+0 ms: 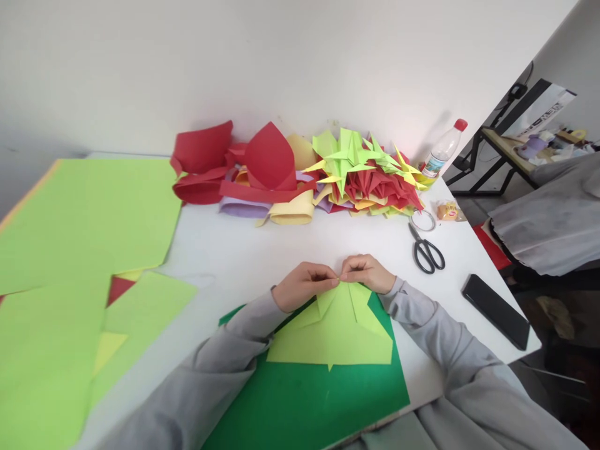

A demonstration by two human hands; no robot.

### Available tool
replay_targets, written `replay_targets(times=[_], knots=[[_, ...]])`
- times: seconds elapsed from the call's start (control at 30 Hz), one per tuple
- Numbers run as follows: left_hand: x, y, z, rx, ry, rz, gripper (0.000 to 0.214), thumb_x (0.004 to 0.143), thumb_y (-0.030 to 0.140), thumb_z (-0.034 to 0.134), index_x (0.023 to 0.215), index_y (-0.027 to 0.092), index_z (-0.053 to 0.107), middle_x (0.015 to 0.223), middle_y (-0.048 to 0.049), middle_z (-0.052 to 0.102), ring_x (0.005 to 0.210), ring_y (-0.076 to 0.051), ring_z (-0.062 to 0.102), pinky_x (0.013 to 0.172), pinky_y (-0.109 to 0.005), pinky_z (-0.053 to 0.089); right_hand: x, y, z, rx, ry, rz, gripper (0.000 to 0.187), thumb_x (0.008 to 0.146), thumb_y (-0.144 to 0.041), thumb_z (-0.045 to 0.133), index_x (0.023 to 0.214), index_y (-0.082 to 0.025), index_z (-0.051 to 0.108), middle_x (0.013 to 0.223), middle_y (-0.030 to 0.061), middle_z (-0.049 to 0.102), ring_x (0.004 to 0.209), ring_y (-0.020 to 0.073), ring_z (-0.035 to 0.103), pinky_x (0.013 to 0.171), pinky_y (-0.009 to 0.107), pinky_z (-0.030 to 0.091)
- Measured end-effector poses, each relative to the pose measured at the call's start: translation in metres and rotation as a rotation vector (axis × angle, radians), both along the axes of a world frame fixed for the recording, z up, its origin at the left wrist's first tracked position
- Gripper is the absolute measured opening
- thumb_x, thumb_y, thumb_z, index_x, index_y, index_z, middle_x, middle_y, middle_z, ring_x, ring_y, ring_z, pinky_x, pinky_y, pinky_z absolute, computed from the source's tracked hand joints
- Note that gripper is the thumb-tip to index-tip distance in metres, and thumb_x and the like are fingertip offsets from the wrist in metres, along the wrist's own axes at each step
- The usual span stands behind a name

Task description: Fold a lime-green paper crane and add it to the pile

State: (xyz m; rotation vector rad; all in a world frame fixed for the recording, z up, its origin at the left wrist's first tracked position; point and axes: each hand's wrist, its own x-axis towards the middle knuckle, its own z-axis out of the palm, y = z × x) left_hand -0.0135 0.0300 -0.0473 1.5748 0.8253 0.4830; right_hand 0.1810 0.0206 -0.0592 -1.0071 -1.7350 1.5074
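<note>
Pinching the top tip of the light green paper [332, 331] with left hand [304, 284] and right hand [368, 273], fingers closed on it, over a dark green sheet [309, 400] on the surface [262, 250]. Could crease crooked or tear if tugged unevenly.

I see matt lime paper [335, 325] on a smooth dark green sheet [309, 400], grey cloth sleeves [225, 356] flanking it, and metal-bladed scissors [425, 249] and a glossy black phone [495, 310] to its right.
</note>
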Motion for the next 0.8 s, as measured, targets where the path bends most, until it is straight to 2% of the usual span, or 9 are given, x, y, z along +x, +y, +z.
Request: replay_targets(times=[0.2,0.37,0.43,0.53,0.6,0.7,0.8], knots=[[0.0010,-0.0005,-0.0030,-0.041,-0.005,-0.004,0.027,0.068,0.040,0.060,0.061,0.014,0.062,0.051,0.0038,0.049,0.053,-0.010,0.038,0.051,-0.024,0.031,0.0016,0.0017,-0.0016,0.110,-0.074,0.074,0.030,0.077,-0.043,0.063,0.065,-0.016,0.061,0.062,-0.0023,0.054,0.061,0.0118,0.048,0.064,0.026,0.040],[0.0014,-0.0019,-0.0034,-0.036,-0.017,-0.014,0.027,0.069,0.040,0.059,0.062,0.015,0.059,0.051,0.0054,0.044,0.053,-0.009,0.034,0.050,-0.023,0.028,0.0028,-0.0008,-0.0001,0.298,-0.249,0.136,0.023,0.087,-0.033,0.052,0.071,-0.018,0.060,0.067,-0.0026,0.056,0.070,0.0128,0.053,0.088,0.033,0.037],[0.0015,-0.0023,-0.0028,-0.043,-0.025,-0.024,0.027,0.069,0.040,0.059,0.060,0.015,0.058,0.051,0.0056,0.042,0.053,-0.009,0.034,0.051,-0.023,0.028,0.0018,-0.0013,-0.0003,0.321,-0.267,0.141,0.021,0.086,-0.031,0.052,0.071,-0.018,0.059,0.067,-0.0027,0.057,0.070,0.0129,0.053,0.089,0.034,0.036],[0.0013,-0.0026,-0.0003,-0.068,-0.043,-0.047,0.026,0.069,0.039,0.060,0.059,0.015,0.056,0.052,0.0056,0.041,0.053,-0.009,0.034,0.051,-0.023,0.029,-0.0002,-0.0014,-0.0015,0.279,-0.183,0.135,0.022,0.083,-0.034,0.054,0.068,-0.018,0.056,0.062,-0.0031,0.052,0.062,0.0123,0.047,0.073,0.029,0.040],[0.0007,-0.0027,0.0018,-0.096,-0.060,-0.065,0.027,0.069,0.039,0.060,0.058,0.016,0.053,0.052,0.0057,0.040,0.053,-0.009,0.034,0.051,-0.023,0.029,-0.0009,-0.0016,-0.0016,0.199,-0.076,0.132,0.024,0.080,-0.038,0.055,0.067,-0.018,0.055,0.061,-0.0029,0.049,0.059,0.0118,0.044,0.064,0.026,0.039],[-0.0009,-0.0032,0.0036,-0.154,-0.081,-0.085,0.029,0.070,0.040,0.059,0.057,0.017,0.049,0.051,0.0063,0.037,0.048,-0.008,0.034,0.047,-0.023,0.029,-0.0003,-0.0026,0.0003,0.056,0.041,0.103,0.025,0.077,-0.039,0.059,0.067,-0.017,0.053,0.065,-0.0017,0.051,0.061,0.0114,0.045,0.062,0.026,0.039],[-0.0030,-0.0031,0.0026,-0.201,-0.098,-0.095,0.027,0.068,0.039,0.061,0.057,0.017,0.049,0.049,0.0067,0.037,0.046,-0.007,0.033,0.045,-0.023,0.029,0.0018,-0.0032,0.0029,-0.009,0.071,0.096,0.026,0.073,-0.039,0.064,0.067,-0.016,0.054,0.067,-0.0010,0.053,0.064,0.0115,0.046,0.064,0.026,0.040]])
